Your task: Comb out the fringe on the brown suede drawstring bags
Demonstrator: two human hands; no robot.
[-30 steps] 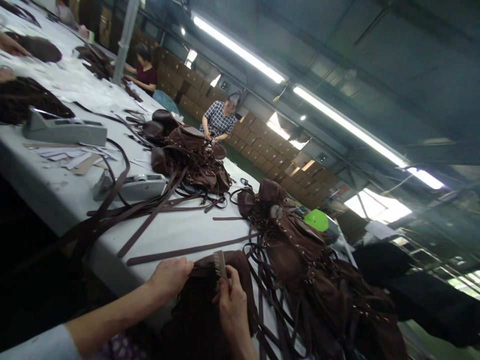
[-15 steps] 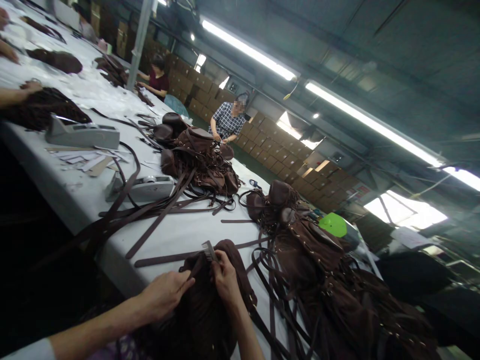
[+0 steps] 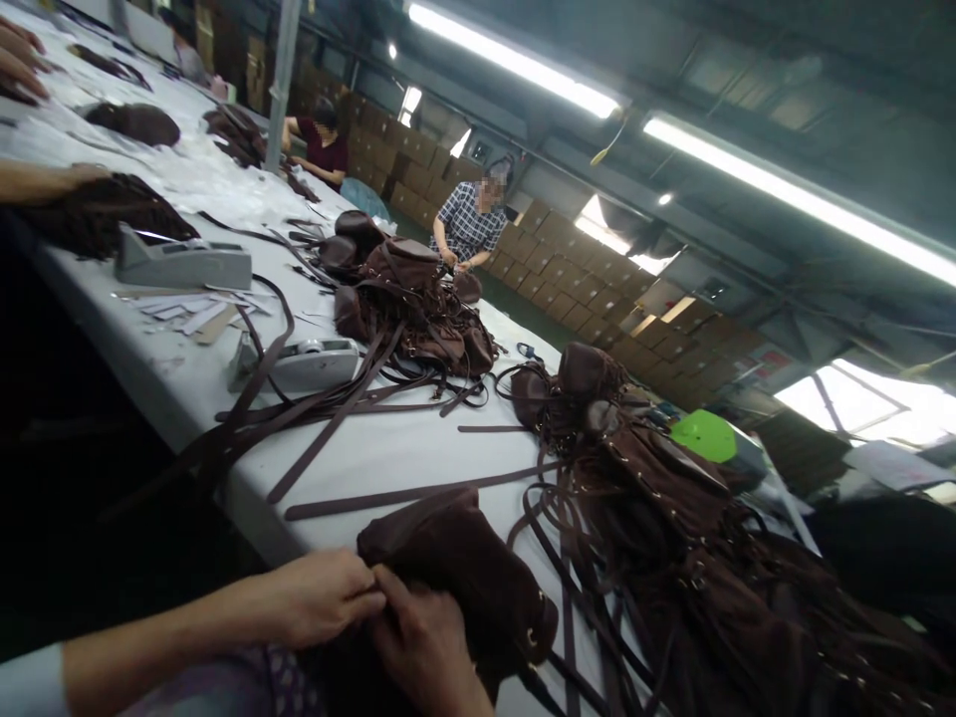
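Observation:
A dark brown suede bag (image 3: 467,568) lies at the near edge of the white table (image 3: 418,453), partly over my lap. My left hand (image 3: 318,597) rests on the bag's near left side, its fingers curled together on the suede. My right hand (image 3: 422,647) is right beside it and touches its fingertips. It shows only its back, closed and pressed into the bag, and what it holds is hidden. No comb shows.
Long brown straps (image 3: 336,418) trail over the table edge. Two grey tape dispensers (image 3: 183,264) (image 3: 306,360) stand to the left. Heaps of brown fringed bags (image 3: 418,304) (image 3: 672,518) lie ahead and right. Co-workers (image 3: 467,224) stand across the table; another person's arm (image 3: 45,179) is far left.
The small comb in my right hand has dropped out of sight. Both hands have come nearer and lower on the bag, and the view has shifted down and right.

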